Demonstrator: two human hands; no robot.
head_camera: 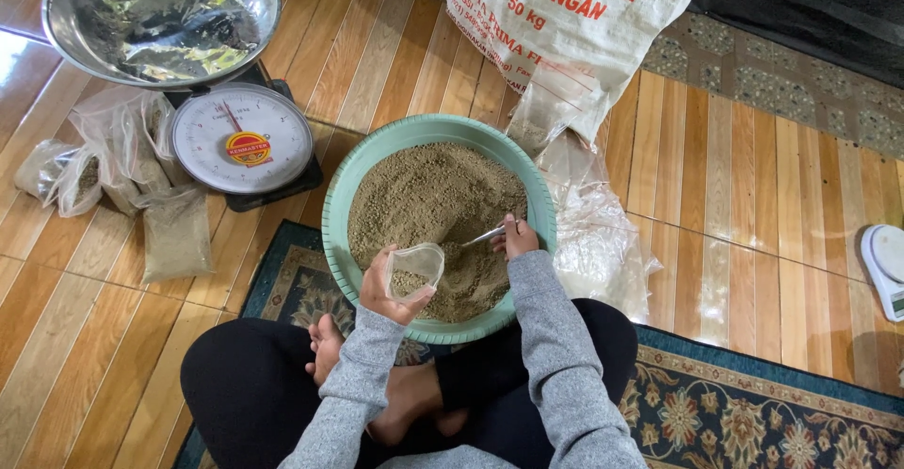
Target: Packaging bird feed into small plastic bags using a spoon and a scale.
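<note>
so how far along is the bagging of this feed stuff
Done: a few filled small bags lie beside the dial scale. In hand: the left hand holds a clear bag open, partly filled, while the right hand works a spoon in the granules. Left: the green basin is mostly full, and the white sack behind looks bulky.

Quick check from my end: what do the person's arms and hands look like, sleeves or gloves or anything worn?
Both arms wear long, heathered grey knit sleeves reaching the wrists, with plain cuffs and no visible markings. The left hand and right hand are bare: no gloves, and no rings, watch or bracelets that can be made out at this size.
</note>
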